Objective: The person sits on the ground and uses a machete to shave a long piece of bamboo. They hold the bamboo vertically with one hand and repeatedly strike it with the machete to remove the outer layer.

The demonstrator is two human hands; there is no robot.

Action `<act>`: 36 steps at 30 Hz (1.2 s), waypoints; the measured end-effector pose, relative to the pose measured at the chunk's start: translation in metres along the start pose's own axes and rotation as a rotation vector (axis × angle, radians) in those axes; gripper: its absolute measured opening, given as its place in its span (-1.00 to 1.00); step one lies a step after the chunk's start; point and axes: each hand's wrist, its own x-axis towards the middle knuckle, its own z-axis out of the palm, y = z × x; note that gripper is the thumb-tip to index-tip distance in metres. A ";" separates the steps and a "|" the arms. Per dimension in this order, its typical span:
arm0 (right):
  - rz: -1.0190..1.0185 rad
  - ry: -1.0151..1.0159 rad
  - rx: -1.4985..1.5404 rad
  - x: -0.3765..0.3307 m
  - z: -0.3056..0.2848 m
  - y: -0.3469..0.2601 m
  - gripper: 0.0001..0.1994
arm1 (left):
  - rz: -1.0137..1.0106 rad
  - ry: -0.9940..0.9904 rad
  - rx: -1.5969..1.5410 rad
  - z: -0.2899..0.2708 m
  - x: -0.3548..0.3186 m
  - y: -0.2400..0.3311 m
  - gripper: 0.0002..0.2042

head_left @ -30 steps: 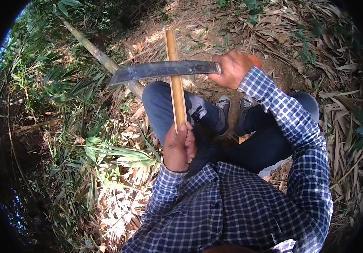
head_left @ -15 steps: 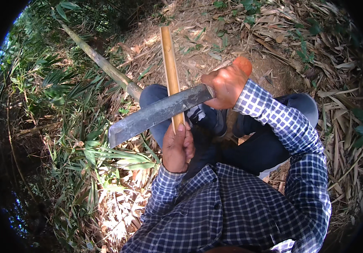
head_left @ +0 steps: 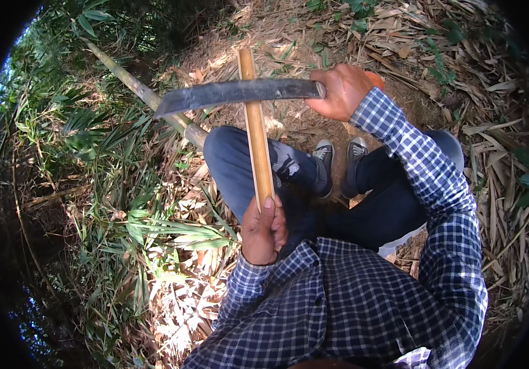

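A split bamboo strip [head_left: 258, 147] stands out lengthwise in front of me, its pale hollow inner face turned up. My left hand [head_left: 264, 230] is closed round its near end, thumb lying on top. In my right hand [head_left: 343, 92] is a machete [head_left: 240, 92], gripped by its orange handle, which shows only in part behind the fist. The broad dark blade lies crosswise over the strip near its far end, tip pointing left. Whether the edge touches the bamboo I cannot tell.
A long bamboo pole [head_left: 135, 89] slants from the upper left down to my left knee [head_left: 230, 157]. My shoes [head_left: 324, 161] rest on bare soil between my bent legs. Dry leaves [head_left: 498, 135] cover the ground at right, and green bamboo foliage [head_left: 111, 203] fills the left.
The machete has moved away from me along the strip, from near my left hand toward the far end, and its blade is more level. My left hand has drawn slightly nearer me with the bamboo.
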 end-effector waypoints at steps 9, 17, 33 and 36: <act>-0.164 -0.003 -0.006 -0.012 0.012 -0.017 -0.70 | 0.027 0.003 0.023 0.002 0.010 0.008 -0.76; -0.076 0.109 -0.048 -0.004 0.015 -0.001 -0.73 | -0.013 -0.019 -0.014 0.002 0.000 0.005 -0.77; -0.048 0.069 -0.063 0.006 0.000 0.005 -0.71 | -0.026 -0.019 0.023 0.007 -0.009 0.004 -0.76; 0.047 0.014 -0.045 0.001 -0.004 0.004 -0.67 | -0.013 -0.053 0.022 0.002 -0.014 -0.004 -0.76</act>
